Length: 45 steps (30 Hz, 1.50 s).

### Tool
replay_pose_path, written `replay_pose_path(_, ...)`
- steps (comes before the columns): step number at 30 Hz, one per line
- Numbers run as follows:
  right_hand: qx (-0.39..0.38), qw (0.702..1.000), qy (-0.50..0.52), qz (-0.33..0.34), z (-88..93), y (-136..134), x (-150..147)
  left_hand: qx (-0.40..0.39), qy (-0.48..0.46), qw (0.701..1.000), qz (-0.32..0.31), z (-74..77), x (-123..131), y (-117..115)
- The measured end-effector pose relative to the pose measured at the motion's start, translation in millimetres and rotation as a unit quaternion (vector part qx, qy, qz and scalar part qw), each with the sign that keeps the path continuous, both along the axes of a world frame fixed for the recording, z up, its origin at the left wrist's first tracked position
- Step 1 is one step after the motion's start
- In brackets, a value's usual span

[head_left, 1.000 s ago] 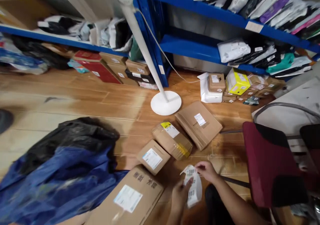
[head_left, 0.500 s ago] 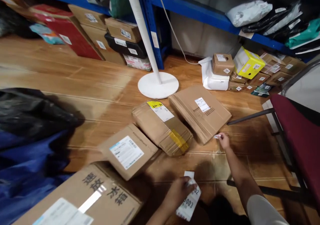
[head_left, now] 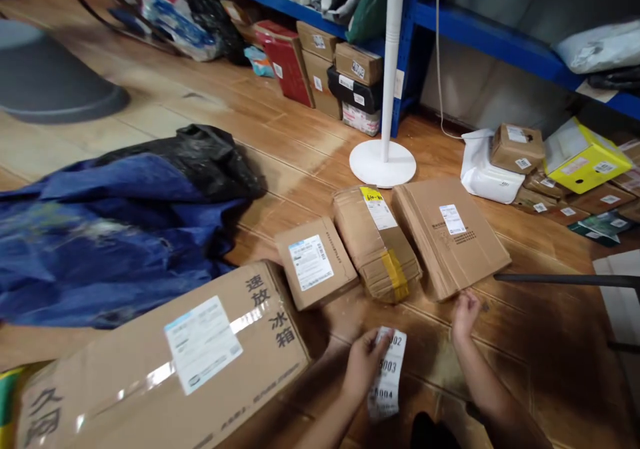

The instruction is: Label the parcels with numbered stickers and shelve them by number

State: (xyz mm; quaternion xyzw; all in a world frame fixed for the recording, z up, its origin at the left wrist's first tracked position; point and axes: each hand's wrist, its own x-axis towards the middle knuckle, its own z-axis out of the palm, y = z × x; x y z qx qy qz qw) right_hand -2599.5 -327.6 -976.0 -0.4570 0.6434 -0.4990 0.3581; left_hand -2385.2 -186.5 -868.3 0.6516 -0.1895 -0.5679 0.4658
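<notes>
My left hand (head_left: 363, 362) grips a white strip of numbered stickers (head_left: 387, 376) low in the view. My right hand (head_left: 465, 312) reaches forward with its fingers curled at the near edge of a flat brown parcel (head_left: 450, 236); what it pinches, if anything, I cannot make out. Beside that parcel lie a taped brown parcel with a yellow label (head_left: 375, 242) and a small brown box (head_left: 315, 262). A large carton with printed characters (head_left: 165, 362) lies at the lower left.
A blue and black bag (head_left: 115, 222) lies on the wooden floor at left. A white stand base (head_left: 383, 162) stands before blue shelving (head_left: 500, 42). More parcels, a yellow box (head_left: 583, 156) and a metal chair leg (head_left: 565, 279) are at right.
The view has swung left and lower. My right hand left the sticker strip, reached to the flat parcel's edge and stays there. My left hand still holds the strip.
</notes>
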Motion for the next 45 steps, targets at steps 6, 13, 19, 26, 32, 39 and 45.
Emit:
replay_pose_path(6, 0.153, 0.909, -0.086, 0.377, 51.9, 72, 78, -0.035, -0.079, 0.99, 0.111, -19.6, -13, -13)
replay_pose_path(13, 0.191, 0.906, -0.076, 0.369, 35.2, 70, 82, -0.022, -0.06, 0.995, 0.075, -41.4, -14, 6)
replay_pose_path(19, 0.106, 0.933, 0.003, 0.345, 20.0, 67, 74, 0.029, -0.047, 0.998, -0.021, -58.0, -11, 16)
replay_pose_path(26, 0.051, 0.938, 0.039, 0.341, 15.2, 67, 75, 0.063, 0.005, 0.973, -0.222, -60.5, -7, 44)
replay_pose_path(32, -0.01, 0.94, 0.065, 0.336, 17.8, 51, 81, 0.058, 0.027, 0.965, -0.255, -59.5, -10, 59)
replay_pose_path(39, -0.048, 0.952, 0.083, 0.291, 7.1, 18, 73, 0.034, 0.046, 0.968, -0.246, -57.3, -5, 60)
replay_pose_path(45, -0.066, 0.945, 0.134, 0.292, 7.5, 34, 79, 0.024, 0.048, 0.977, -0.207, -57.1, -6, 57)
